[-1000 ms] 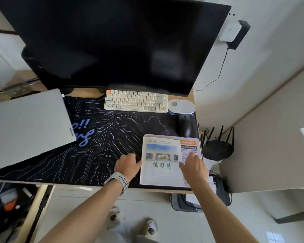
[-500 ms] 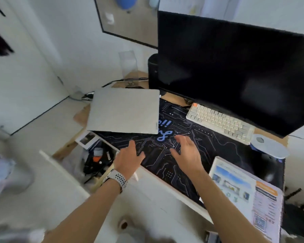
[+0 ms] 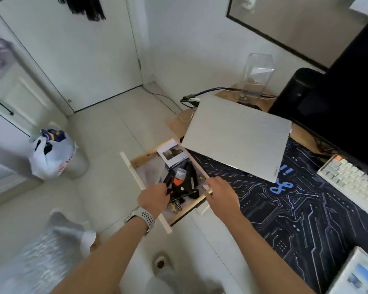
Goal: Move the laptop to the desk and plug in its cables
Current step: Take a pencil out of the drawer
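One desk (image 3: 180, 124), covered by a circuit-print mat (image 3: 295, 209); tiled floor (image 3: 115, 134). Silver laptop (image 3: 238, 136) is shut. Left hand (image 3: 154, 199) and right hand (image 3: 221, 195) are curled; contents cannot be told.

Wooden desk (image 3: 180, 122), black circuit-print mat (image 3: 302, 211), closed silver laptop (image 3: 236, 135) on the mat's corner

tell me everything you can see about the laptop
The laptop is a thin, silver-grey slab, matte like metal, with its lid shut and a small logo near one corner. It lies flat at the desk's left end, turned at an angle, partly on the dark circuit-print desk mat and partly on bare wood. Its near-left corner juts over the open drawer. Neither hand touches it, and no cable can be seen plugged into it.
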The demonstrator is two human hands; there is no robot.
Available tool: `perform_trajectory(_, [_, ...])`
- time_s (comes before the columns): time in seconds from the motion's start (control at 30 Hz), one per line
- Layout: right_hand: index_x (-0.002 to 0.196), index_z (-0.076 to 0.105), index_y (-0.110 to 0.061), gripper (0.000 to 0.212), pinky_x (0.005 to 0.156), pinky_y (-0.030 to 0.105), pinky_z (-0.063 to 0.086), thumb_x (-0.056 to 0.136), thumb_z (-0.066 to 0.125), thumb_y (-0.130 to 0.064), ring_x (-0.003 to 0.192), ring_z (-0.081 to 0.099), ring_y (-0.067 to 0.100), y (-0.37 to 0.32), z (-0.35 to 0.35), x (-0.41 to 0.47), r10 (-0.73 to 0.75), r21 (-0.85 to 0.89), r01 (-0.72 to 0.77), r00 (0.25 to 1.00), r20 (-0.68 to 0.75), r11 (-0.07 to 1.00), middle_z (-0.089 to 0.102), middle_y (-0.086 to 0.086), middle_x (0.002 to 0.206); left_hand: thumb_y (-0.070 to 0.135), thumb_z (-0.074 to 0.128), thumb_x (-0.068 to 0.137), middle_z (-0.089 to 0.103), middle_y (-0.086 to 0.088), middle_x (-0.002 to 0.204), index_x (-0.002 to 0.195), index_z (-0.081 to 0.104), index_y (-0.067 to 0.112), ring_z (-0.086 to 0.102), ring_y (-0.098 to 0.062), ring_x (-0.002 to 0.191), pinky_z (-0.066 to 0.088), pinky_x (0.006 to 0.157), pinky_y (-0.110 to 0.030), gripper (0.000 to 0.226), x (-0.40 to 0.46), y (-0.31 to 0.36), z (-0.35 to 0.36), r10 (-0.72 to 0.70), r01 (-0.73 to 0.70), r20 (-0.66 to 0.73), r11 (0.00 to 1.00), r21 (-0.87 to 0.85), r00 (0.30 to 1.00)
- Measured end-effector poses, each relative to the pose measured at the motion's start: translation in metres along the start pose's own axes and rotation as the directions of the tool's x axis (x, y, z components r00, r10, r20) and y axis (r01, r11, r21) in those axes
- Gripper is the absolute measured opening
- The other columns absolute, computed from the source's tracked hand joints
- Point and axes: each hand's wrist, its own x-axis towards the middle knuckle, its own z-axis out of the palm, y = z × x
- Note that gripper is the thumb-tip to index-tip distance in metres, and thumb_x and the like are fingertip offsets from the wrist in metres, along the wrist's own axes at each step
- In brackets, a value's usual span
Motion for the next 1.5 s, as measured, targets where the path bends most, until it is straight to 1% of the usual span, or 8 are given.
perform_trajectory(0.33, [0.105, 0.059, -0.019, 0.022, 0.072, 0.03, 0.05, 0.086, 0.056, -0.009, 0.104, 0.055, 0.018, -0.007, 0.071, 0.041, -0.057, -0.314, 0.148, 0.958, 0.282, 0.938, 0.058, 0.0, 0.11, 0.018, 0.05, 0.092, 0.06, -0.009, 0.113, 0.111, 0.058, 0.016, 0.061, -0.028, 0.105, 0.05, 0.086, -0.037, 0.021, 0.038, -0.001, 0.04, 0.018, -0.042, 0.178, 0.99, 0.132, 0.984])
perform_trajectory(0.57, [0.091, 0.065, -0.016, 0.013, 0.068, 0.028, 0.05, 0.081, 0.065, -0.007, 0.087, 0.059, 0.02, -0.005, 0.108, 0.077, -0.045, -0.333, 0.168, 0.937, 0.347, 0.928, 0.061, 0.001, 0.089, 0.022, 0.058, 0.088, 0.066, -0.005, 0.101, 0.099, 0.063, 0.016, 0.065, -0.027, 0.093, 0.052, 0.075, -0.036, 0.014, 0.066, -0.006, 0.065, -0.037, -0.006, 0.235, 0.983, 0.182, 0.971])
perform_trajectory(0.7, [0.1, 0.064, -0.015, 0.019, 0.074, 0.03, 0.05, 0.083, 0.063, -0.006, 0.095, 0.057, 0.02, 0.003, 0.126, 0.096, -0.047, -0.314, 0.174, 0.926, 0.374, 0.933, 0.06, 0.001, 0.099, 0.008, 0.048, 0.09, 0.068, -0.009, 0.1, 0.1, 0.063, 0.011, 0.066, -0.03, 0.093, 0.051, 0.072, -0.036, 0.019, 0.086, 0.001, 0.076, -0.004, -0.052, 0.22, 0.968, 0.247, 0.975])
perform_trajectory(0.97, [0.101, 0.064, -0.014, 0.02, 0.072, 0.033, 0.046, 0.083, 0.06, -0.004, 0.102, 0.053, 0.023, 0.004, 0.142, 0.106, -0.09, -0.342, 0.263, 0.89, 0.447, 0.902, 0.057, 0.004, 0.105, 0.011, 0.05, 0.091, 0.068, -0.004, 0.094, 0.095, 0.064, 0.017, 0.066, -0.026, 0.089, 0.042, 0.061, -0.032, 0.016, 0.093, 0.008, 0.093, 0.037, -0.115, 0.234, 0.937, 0.33, 0.972])
perform_trajectory(1.13, [0.098, 0.065, -0.012, 0.018, 0.074, 0.035, 0.047, 0.083, 0.06, -0.003, 0.099, 0.055, 0.023, 0.003, 0.143, 0.106, -0.137, -0.337, 0.297, 0.895, 0.425, 0.893, 0.06, 0.004, 0.102, 0.011, 0.051, 0.092, 0.068, -0.003, 0.09, 0.092, 0.063, 0.018, 0.065, -0.024, 0.085, 0.043, 0.059, -0.031, 0.014, 0.091, 0.008, 0.097, 0.049, -0.118, 0.209, 0.936, 0.331, 0.977])
perform_trajectory(1.33, [0.075, 0.067, -0.01, 0.018, 0.053, 0.029, 0.042, 0.064, 0.077, 0.0, 0.075, 0.058, 0.024, -0.004, 0.109, 0.104, -0.203, -0.321, 0.311, 0.922, 0.329, 0.895, 0.062, 0.006, 0.077, 0.013, 0.05, 0.091, 0.068, -0.003, 0.09, 0.09, 0.064, 0.017, 0.064, -0.024, 0.087, 0.044, 0.061, -0.032, 0.014, 0.081, 0.011, 0.078, 0.068, -0.116, 0.162, 0.945, 0.306, 0.984])
perform_trajectory(1.4, [0.071, 0.067, -0.011, 0.017, 0.057, 0.032, 0.044, 0.061, 0.079, -0.003, 0.071, 0.058, 0.024, -0.012, 0.091, 0.104, -0.245, -0.313, 0.33, 0.928, 0.28, 0.891, 0.062, 0.006, 0.075, 0.011, 0.05, 0.091, 0.067, -0.004, 0.091, 0.091, 0.066, 0.016, 0.064, -0.024, 0.088, 0.048, 0.065, -0.032, 0.017, 0.076, 0.012, 0.064, 0.089, -0.12, 0.116, 0.945, 0.303, 0.989])
perform_trajectory(1.5, [0.083, 0.068, -0.017, 0.016, 0.08, 0.036, 0.042, 0.07, 0.073, -0.008, 0.085, 0.059, 0.022, -0.026, 0.064, 0.104, -0.296, -0.352, 0.356, 0.931, 0.213, 0.866, 0.064, 0.001, 0.087, 0.018, 0.051, 0.093, 0.066, -0.002, 0.092, 0.096, 0.068, 0.018, 0.062, -0.022, 0.091, 0.047, 0.066, -0.032, 0.017, 0.068, 0.012, 0.042, 0.136, -0.137, 0.021, 0.958, 0.25, 0.991])
